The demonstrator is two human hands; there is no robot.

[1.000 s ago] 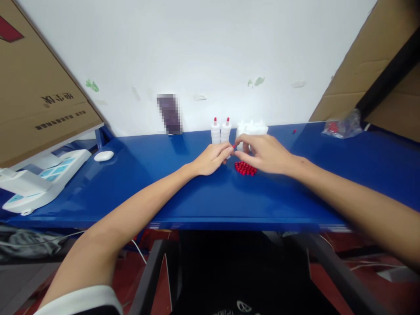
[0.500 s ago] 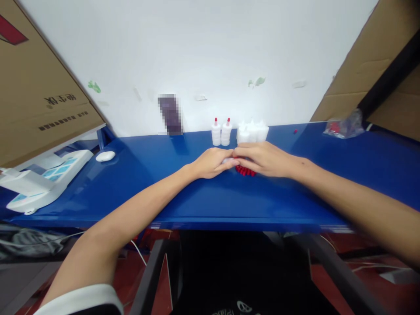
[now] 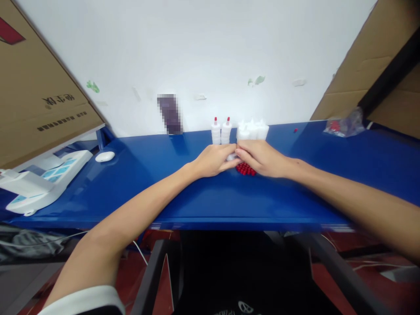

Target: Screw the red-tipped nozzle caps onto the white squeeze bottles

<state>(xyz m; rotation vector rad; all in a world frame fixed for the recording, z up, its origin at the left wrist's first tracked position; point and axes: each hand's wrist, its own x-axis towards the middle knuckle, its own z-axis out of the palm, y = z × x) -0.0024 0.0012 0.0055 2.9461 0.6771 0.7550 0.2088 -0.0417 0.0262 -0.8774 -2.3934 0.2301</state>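
My left hand (image 3: pixel 214 160) and my right hand (image 3: pixel 260 159) meet fingertip to fingertip over a small white bottle (image 3: pixel 231 156), both with fingers curled around it. Just under my right hand lies a pile of small red caps (image 3: pixel 246 169) on the blue table (image 3: pixel 183 192). Behind the hands stand two white bottles with red caps (image 3: pixel 221 131), and to their right a cluster of uncapped white bottles (image 3: pixel 252 130).
A white scale-like device (image 3: pixel 39 180) and a white oval object (image 3: pixel 105 156) lie at the left. Cardboard sheets (image 3: pixel 36 83) lean at both sides. A clear bag with red pieces (image 3: pixel 343 126) and one loose red cap (image 3: pixel 295 130) sit at the back right.
My hands have come down from holding a red cap up near the bottles to just above the table. They are now pressed together on the small white bottle beside the red pile.
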